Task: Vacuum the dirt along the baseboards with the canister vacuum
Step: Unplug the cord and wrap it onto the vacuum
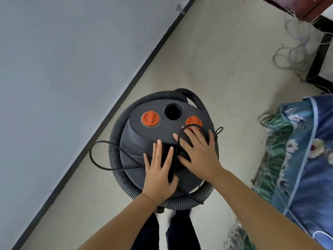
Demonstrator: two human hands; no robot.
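One grey wall (63, 69) fills the upper left of the frame, edged by one dark baseboard (126, 91) running diagonally along the pale floor (225, 60). One floral blue bedcover (306, 159) occupies the right edge. One dark grey canister vacuum (144, 138) stands at centre, ringed by one ribbed hose (117, 134), with two orange knobs (150, 118) and one black cord (97, 159). Left hand (158, 174) and right hand (200, 154) rest on its lid, fingers (159, 148) straight and spread.
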